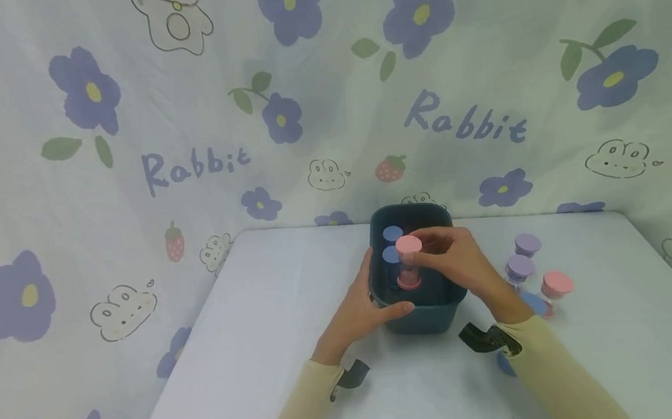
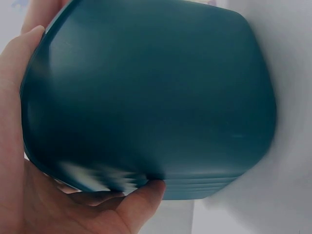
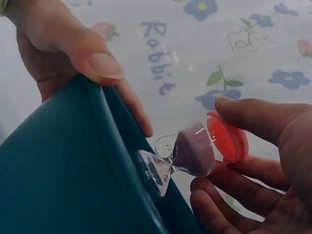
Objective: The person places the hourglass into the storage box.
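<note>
A pink-capped sand timer [image 1: 407, 245] is pinched by my right hand [image 1: 461, 261], with its lower end inside a dark teal bin [image 1: 424, 320]. In the right wrist view the timer [image 3: 195, 148] tilts, its sand in the bulb near the held cap; thumb and fingers grip that cap. My left hand [image 1: 359, 309] holds the bin at its near left corner, thumb over the front rim and fingers along the left side. Two blue-capped sand timers stand in the bin's left part, a farther one [image 1: 392, 233] and a nearer one [image 1: 391, 255].
Right of the bin, two purple-capped timers [image 1: 520, 267] and a pink-capped timer [image 1: 556, 284] stand on the white table [image 1: 645, 341]. A blue-capped timer [image 1: 535, 304] and another blue piece [image 1: 505, 364] are partly hidden by my right arm. A flowered curtain [image 1: 323, 88] hangs behind.
</note>
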`<state>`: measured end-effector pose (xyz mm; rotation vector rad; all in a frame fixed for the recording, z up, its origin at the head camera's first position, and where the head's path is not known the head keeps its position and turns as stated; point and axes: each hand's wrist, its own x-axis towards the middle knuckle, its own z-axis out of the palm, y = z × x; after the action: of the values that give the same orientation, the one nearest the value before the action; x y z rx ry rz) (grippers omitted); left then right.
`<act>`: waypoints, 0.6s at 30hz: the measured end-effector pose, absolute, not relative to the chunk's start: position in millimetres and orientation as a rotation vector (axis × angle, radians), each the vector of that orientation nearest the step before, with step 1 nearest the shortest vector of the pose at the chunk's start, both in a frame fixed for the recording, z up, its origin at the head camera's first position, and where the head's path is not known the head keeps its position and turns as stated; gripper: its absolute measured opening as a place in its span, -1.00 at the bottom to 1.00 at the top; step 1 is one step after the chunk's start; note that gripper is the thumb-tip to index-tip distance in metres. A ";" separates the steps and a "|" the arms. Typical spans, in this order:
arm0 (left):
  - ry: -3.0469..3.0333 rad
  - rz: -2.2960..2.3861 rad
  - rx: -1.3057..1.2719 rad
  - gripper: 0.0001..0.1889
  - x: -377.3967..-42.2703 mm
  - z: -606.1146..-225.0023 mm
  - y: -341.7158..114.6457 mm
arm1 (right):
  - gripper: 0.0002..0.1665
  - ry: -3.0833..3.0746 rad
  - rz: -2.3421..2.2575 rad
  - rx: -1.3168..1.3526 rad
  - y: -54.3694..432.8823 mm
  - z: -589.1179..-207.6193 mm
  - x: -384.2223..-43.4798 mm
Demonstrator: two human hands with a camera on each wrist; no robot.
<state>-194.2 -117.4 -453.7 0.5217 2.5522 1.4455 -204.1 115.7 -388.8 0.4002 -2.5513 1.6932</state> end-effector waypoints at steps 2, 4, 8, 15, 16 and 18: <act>2.554 1.448 0.532 0.34 -195.0 -453.1 -117.5 | -0.45 -2.553 1.702 0.408 114.1 -390.2 -205.6; 2.554 1.448 0.538 0.34 -195.9 -453.3 -117.4 | -0.45 -2.557 1.707 0.420 113.2 -391.7 -206.7; 2.558 1.436 0.529 0.34 -197.3 -454.6 -117.7 | -0.46 -2.561 1.715 0.440 112.5 -394.6 -208.8; 2.547 1.466 0.565 0.34 -197.6 -454.3 -118.9 | -0.46 -2.597 1.721 0.449 109.4 -396.0 -212.5; 2.543 1.470 0.573 0.34 -197.9 -454.7 -118.9 | -0.47 -2.607 1.712 0.450 108.9 -396.3 -212.9; 2.541 1.470 0.582 0.34 -198.0 -454.5 -118.7 | -0.47 -2.622 1.698 0.456 108.3 -397.6 -214.0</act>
<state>-198.0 -118.7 -454.5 0.5819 2.5414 1.4699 -214.0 108.3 -397.6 0.4557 -2.6222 1.6979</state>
